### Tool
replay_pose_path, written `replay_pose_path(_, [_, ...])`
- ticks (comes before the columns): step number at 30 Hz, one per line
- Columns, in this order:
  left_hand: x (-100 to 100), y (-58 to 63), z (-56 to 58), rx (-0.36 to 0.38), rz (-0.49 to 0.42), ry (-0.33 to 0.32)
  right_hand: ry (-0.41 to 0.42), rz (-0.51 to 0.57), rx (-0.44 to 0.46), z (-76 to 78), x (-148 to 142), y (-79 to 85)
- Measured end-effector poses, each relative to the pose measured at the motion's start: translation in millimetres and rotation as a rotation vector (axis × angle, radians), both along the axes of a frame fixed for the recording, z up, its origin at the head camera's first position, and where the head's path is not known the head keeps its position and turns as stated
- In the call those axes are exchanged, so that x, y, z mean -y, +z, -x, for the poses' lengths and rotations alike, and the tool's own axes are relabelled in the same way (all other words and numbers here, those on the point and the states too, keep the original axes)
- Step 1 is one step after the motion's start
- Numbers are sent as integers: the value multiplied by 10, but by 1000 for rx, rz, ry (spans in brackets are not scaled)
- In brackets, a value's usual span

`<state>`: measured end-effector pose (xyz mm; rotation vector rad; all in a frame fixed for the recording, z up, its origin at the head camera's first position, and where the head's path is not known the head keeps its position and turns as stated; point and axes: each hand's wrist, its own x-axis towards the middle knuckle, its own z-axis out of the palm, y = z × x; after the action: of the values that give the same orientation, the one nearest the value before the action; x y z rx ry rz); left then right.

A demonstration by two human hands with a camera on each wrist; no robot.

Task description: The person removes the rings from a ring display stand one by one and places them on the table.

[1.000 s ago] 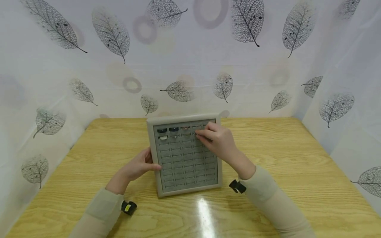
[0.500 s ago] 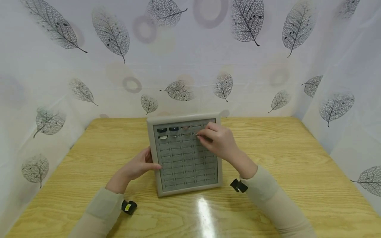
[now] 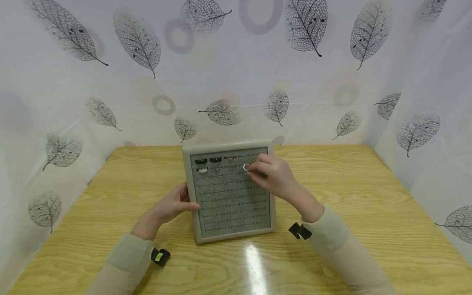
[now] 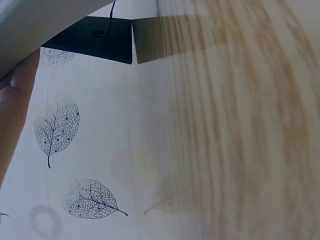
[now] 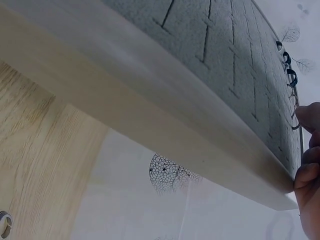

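Observation:
A ring display board [image 3: 232, 203] with a grey slotted face and pale frame stands tilted on the table. At its left edge, my left hand [image 3: 173, 205] grips the frame, thumb in front and fingers behind. My right hand [image 3: 274, 174] pinches a silver ring [image 3: 245, 167] between thumb and fingertips, by the fourth column of the second row. The whole loop shows before the grey face. In the right wrist view, the fingers [image 5: 310, 117] are at the right edge. Black rings [image 3: 200, 162] and several others fill slots at the upper left; the hand hides the upper right slots.
Behind the board, the left wrist view shows a dark support flap [image 4: 90, 37]. Another ring [image 5: 6, 224] lies on the wooden table [image 3: 350, 184], seen in the right wrist view. A leaf-patterned curtain [image 3: 236, 73] surrounds the back and sides.
My right hand has shifted slightly right and down, and the silver ring has come into view as a full loop between its fingertips. The left hand and the board have stayed put.

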<state>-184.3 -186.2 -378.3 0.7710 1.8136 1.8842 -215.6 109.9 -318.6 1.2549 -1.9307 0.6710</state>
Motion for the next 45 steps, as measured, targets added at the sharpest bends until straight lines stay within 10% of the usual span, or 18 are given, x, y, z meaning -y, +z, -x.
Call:
replay_pose_path(21, [7, -9, -5, -6, 10, 8, 135, -12, -12, -107, -242, -81])
replay_pose_path(45, [1, -20, 12, 5, 3, -3, 15, -53, -33, -165, -594, -209])
